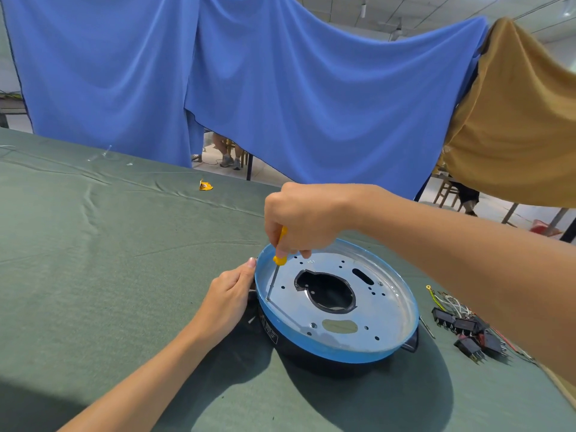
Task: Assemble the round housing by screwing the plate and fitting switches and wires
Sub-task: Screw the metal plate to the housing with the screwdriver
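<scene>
We are putting a screw into the plate, the shiny round metal piece that sits inside the blue rim of the round housing on the green worktop. Our right hand is above the far left side of the housing, and its fingers are closed around the yellow handle of the screwdriver. The screwdriver stands almost upright and leans a little, with its handle up and away from us and its thin metal tip down and toward us. The tip touches the plate right at its left edge, just inside the blue rim, so that is where we think the screw goes; the screw itself is too small for us to see. Our left hand is the nearer one to that spot. It sits just left of the tip, with its fingers curled against the outside of the housing and the thumb up on the rim, so it holds the housing in place. We think the next move is to keep the screwdriver straight over the hole and turn it. The switches and wires lie in a small pile on the worktop to the right of the housing, not yet fitted.
</scene>
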`<state>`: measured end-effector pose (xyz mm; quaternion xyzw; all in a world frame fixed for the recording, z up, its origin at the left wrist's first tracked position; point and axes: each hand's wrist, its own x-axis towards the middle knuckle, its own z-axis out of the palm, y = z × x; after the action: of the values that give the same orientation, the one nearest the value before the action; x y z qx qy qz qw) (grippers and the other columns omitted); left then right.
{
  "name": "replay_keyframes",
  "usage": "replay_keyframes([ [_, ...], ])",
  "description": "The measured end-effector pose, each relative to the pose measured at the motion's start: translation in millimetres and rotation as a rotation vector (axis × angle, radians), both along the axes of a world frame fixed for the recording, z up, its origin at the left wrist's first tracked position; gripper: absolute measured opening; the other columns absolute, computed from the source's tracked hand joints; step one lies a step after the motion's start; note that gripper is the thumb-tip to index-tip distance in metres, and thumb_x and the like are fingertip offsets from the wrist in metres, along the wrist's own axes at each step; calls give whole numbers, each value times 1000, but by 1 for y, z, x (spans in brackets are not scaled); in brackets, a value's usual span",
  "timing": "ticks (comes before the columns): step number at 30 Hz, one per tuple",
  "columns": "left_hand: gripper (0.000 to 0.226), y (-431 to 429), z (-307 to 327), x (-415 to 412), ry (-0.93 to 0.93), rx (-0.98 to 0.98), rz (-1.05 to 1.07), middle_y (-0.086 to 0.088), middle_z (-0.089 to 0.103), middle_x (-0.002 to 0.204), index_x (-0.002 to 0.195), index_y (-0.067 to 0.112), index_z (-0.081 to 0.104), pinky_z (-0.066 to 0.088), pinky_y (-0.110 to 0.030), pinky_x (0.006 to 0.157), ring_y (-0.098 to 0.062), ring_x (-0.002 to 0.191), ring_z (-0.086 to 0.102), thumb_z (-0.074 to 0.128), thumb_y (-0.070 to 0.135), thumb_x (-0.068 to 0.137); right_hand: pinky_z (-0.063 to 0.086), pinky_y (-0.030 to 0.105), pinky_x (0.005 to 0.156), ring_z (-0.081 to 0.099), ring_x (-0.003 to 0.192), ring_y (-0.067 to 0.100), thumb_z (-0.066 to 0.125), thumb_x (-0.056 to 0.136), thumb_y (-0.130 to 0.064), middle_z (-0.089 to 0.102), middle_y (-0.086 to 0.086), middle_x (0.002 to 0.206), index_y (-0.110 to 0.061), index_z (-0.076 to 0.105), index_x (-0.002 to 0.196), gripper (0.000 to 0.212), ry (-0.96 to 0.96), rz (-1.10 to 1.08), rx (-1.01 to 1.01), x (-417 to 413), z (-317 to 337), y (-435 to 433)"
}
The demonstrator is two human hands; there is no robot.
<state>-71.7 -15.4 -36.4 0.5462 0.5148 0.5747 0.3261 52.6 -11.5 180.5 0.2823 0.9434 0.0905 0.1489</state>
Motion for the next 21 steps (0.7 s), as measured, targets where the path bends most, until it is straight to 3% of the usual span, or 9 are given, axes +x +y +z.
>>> replay_keyframes([
  [3, 53, 0, -1, 0, 3, -1, 11, 8, 77, 91, 87, 35, 76, 51, -51, 92, -15, 91, 70, 34, 67, 89, 44, 14, 49, 52, 44, 1, 55, 92, -20, 69, -4, 63, -9, 74, 79, 25, -18, -2, 72, -1, -5, -3],
  [5, 56, 0, -1, -1, 0, -7, 3, 6, 77, 92, 88, 32, 76, 50, -53, 93, -21, 94, 70, 34, 69, 88, 44, 18, 48, 49, 43, 6, 52, 94, -19, 68, -2, 63, -7, 71, 74, 30, -16, -13, 114, -5, -9, -3],
  [8, 62, -1, -1, -2, -9, -14, 5, -6, 76, 92, 88, 22, 75, 48, -58, 93, -32, 95, 68, 35, 70, 87, 47, 25, 53, 58, 53, 19, 44, 99, -22, 66, 1, 58, -8, 60, 65, 41, 28, -118, 11, -10, -14, -1],
  [11, 68, -1, -1, -3, 0, -11, 28, -17, 72, 90, 85, 16, 72, 49, -60, 89, -22, 81, 64, 35, 72, 85, 46, 21, 50, 61, 54, 18, 47, 99, -37, 67, 2, 65, -8, 60, 76, 39, -6, -189, -57, -9, -10, -1],
  [14, 53, -2, 0, -1, 9, -21, 18, 2, 76, 90, 87, 34, 77, 51, -53, 91, -20, 92, 70, 35, 66, 91, 40, 18, 45, 66, 66, 15, 59, 93, -39, 66, -1, 74, -10, 64, 103, 31, -124, -159, -46, -5, -3, -4],
  [21, 49, -2, 1, 0, 22, -1, 36, 2, 77, 94, 89, 30, 76, 49, -53, 94, -27, 100, 68, 35, 56, 96, 33, 12, 38, 52, 70, 14, 61, 93, -28, 56, -10, 60, -11, 70, 82, 22, -143, 8, 87, -2, -7, -2],
])
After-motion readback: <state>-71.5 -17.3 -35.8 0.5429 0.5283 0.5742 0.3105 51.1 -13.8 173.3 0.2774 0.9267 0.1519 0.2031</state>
